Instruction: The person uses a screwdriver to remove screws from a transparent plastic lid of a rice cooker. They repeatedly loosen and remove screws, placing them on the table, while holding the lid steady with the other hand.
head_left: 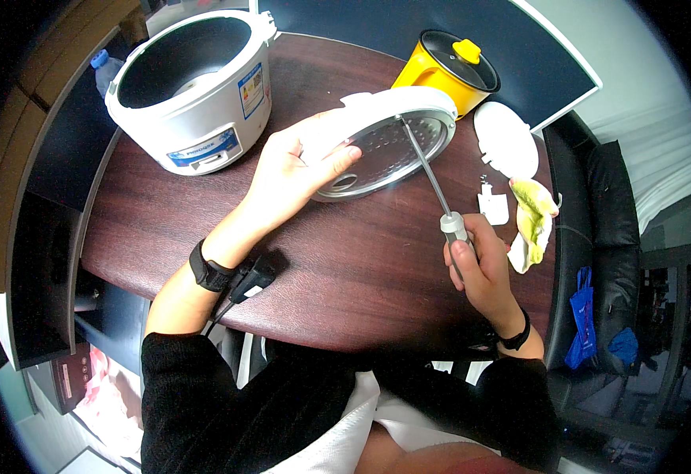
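My left hand (298,162) grips the left side of a white rice cooker lid (397,150), its thumb over the rim. The lid is tilted so its shiny metal inner plate faces me. In my right hand (480,265) is a screwdriver (428,170) with a grey handle and a long metal shaft. Its tip meets the lid's inner side near the upper rim; whether it sits in a screw is too small to tell. At the far left stands the white rice cooker body (195,95), lidless, its dark inside showing.
A yellow pot with a dark lid (448,71) stands at the back. On the right lie a white oval cover (507,142), a small white plastic piece (493,207) and a yellow-and-white cloth (531,225). A black plug (254,276) lies near the table's front edge.
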{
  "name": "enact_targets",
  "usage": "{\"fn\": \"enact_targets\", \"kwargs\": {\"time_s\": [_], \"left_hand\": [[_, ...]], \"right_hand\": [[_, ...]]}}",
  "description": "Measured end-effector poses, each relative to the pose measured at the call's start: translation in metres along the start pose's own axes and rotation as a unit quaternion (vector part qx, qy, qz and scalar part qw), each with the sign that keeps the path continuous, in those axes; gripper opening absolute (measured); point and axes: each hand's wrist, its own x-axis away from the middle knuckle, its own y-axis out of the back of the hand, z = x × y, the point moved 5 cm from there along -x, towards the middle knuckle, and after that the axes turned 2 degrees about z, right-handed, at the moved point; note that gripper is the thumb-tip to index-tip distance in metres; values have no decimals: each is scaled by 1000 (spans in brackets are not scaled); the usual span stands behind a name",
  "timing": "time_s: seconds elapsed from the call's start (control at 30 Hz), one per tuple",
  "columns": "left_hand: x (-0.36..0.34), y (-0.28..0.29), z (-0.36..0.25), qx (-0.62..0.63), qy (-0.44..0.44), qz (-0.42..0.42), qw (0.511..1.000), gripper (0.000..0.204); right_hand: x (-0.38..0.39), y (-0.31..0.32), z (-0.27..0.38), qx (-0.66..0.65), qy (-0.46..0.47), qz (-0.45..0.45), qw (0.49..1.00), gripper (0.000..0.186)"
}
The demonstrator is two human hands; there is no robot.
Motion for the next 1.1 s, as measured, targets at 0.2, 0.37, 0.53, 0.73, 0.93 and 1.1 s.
{"fn": "enact_targets", "kwargs": {"time_s": [0.2, 0.37, 0.53, 0.73, 0.93, 1.1], "left_hand": [[0, -1, -1, -5, -11, 5, 1000, 41], [1, -2, 2, -19, 15, 37, 999, 47], [3, -5, 1, 8, 11, 80, 997, 59], [0, -7, -11, 27, -29, 77, 996, 60], [3, -2, -3, 15, 13, 104, 994, 65], [-1, -11, -13, 44, -34, 92, 994, 69]], "right_hand": [[-1, -1, -1, 24, 23, -5, 999, 20], [1, -1, 9, 57, 14, -7, 998, 23], [-4, -1, 9, 17, 14, 17, 1000, 28], [-4, -2, 8, -68, -18, 38, 997, 32], [-5, -4, 6, -85, 2, 52, 995, 28], [-4, -2, 7, -165, -35, 86, 982, 28]]}}
